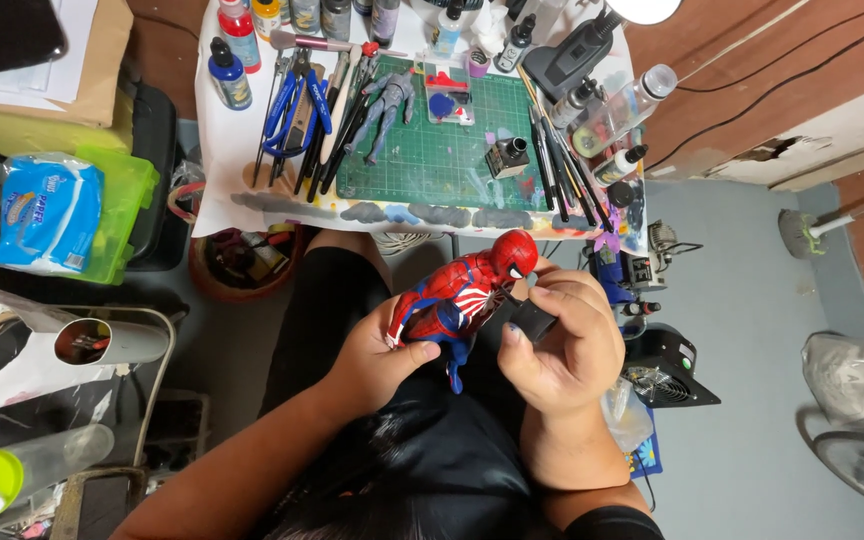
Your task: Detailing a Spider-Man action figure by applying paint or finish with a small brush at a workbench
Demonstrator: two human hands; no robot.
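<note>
Head view: the left hand [377, 355] has its grip closed around the legs and hip of a red and blue action figure [460, 295], which lies tilted over the person's lap with its red head up towards the tabletop [222, 170]. The right hand [562, 345] has its grip closed on a small black piece [529, 320], pinched between thumb and fingers just beside the figure's chest. On the tabletop above the hands lies a green cutting mat [442, 160] with a grey figure [384, 110] lying on it and a small dark ink bottle [507, 155] near its right edge. Blue-handled pliers [287, 100] and brushes lie left of the mat
</note>
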